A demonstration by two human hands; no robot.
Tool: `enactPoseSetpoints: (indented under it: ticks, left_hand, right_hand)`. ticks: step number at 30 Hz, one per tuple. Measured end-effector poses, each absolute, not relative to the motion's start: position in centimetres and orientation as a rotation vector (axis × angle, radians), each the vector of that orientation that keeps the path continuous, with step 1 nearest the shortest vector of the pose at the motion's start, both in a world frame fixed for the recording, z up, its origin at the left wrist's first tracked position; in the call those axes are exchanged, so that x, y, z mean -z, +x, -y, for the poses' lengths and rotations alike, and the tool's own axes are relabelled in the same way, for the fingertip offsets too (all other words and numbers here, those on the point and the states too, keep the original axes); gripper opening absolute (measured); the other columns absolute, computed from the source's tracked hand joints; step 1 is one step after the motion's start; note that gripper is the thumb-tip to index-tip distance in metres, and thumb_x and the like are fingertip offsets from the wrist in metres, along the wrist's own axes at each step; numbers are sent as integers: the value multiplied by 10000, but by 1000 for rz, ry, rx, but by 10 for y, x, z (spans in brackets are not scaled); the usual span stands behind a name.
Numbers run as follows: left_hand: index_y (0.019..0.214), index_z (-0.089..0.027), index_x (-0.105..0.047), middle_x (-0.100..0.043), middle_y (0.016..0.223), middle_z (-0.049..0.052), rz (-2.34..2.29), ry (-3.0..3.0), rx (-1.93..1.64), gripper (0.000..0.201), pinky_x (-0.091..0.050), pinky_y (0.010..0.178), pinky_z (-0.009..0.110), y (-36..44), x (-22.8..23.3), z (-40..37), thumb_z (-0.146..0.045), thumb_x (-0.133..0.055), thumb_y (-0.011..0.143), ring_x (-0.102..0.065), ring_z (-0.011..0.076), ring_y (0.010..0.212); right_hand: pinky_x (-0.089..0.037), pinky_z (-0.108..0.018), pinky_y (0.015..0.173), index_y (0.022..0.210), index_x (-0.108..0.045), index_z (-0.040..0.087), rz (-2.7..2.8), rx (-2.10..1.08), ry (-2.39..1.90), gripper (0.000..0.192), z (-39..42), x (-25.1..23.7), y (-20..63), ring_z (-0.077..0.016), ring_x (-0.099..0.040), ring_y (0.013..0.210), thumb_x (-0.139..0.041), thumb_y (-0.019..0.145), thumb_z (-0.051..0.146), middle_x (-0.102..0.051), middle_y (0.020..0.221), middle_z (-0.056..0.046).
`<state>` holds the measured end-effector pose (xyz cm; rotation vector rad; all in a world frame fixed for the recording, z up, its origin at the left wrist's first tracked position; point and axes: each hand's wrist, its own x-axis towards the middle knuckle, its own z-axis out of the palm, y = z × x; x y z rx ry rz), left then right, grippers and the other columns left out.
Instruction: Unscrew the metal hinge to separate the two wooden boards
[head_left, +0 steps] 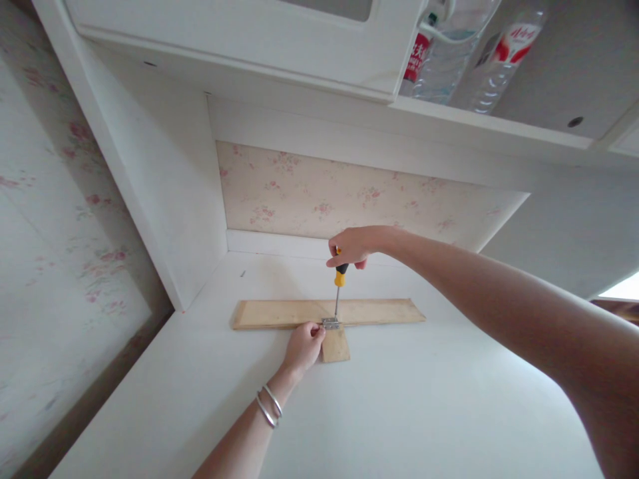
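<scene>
One white surface [424, 412] stretches below a cabinet [249, 40] and floral wallpaper [279, 193]. On it lies a long board [379, 311], a short block [336, 347] against its near edge. The right hand [355, 243] wraps closed round a screwdriver [340, 275], tip at the metal hinge [330, 324] over their join; the left hand [302, 348] curls at the hinge's left end, its grip unclear. Placing looks done, fastening under way; how much remains is too small to see.
</scene>
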<state>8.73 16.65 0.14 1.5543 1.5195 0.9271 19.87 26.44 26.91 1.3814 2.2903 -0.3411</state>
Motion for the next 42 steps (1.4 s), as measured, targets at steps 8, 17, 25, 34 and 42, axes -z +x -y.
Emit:
enactPoseSetpoints:
  ticks: [8,17,25,34,42]
  left_hand:
    - [801,-159,-659,-698,831,66,-1517,1552,-942,256,-394,667,248,88,3,-168,-352,-495,842,-626,175,777]
    - [840,-185,-637,-686,830,78,-1758,1781,-831,329,-386,671,266,86,-9,-157,-402,-401,913,-628,193,773]
    - [1036,-249,-608,-604,1078,61,-1453,2325,-746,276,-407,813,267,86,-48,-174,-188,-368,914,-586,179,938]
    - [686,-284,-662,-679,933,37,-1079,2327,-377,181,-394,886,303,96,-74,-235,-140,-575,753,-563,225,973]
    - [537,-258,-621,-688,812,68,-1095,2416,-334,176,-396,839,317,105,-82,-242,-234,-631,711,-617,243,859]
  right_hand:
    - [-351,-239,544,885,-604,204,-2571,57,993,342,-270,-267,213,-166,-569,718,-542,595,34,-647,859,-34]
    - [-354,-223,621,839,-602,220,-2823,43,1191,330,-250,-274,269,-139,-547,736,-483,618,6,-642,836,1]
    - [-440,-280,674,972,-604,237,-2792,915,2378,296,-193,-169,377,-165,-577,730,-658,694,321,-642,826,5]
    - [-500,-350,921,883,-637,262,-1968,2307,3159,345,-126,-32,404,-242,-634,955,-777,580,348,-661,873,-8]
    - [-535,-327,704,1048,-578,295,-1796,2162,3169,448,-123,-5,397,-239,-667,838,-710,655,464,-678,786,8]
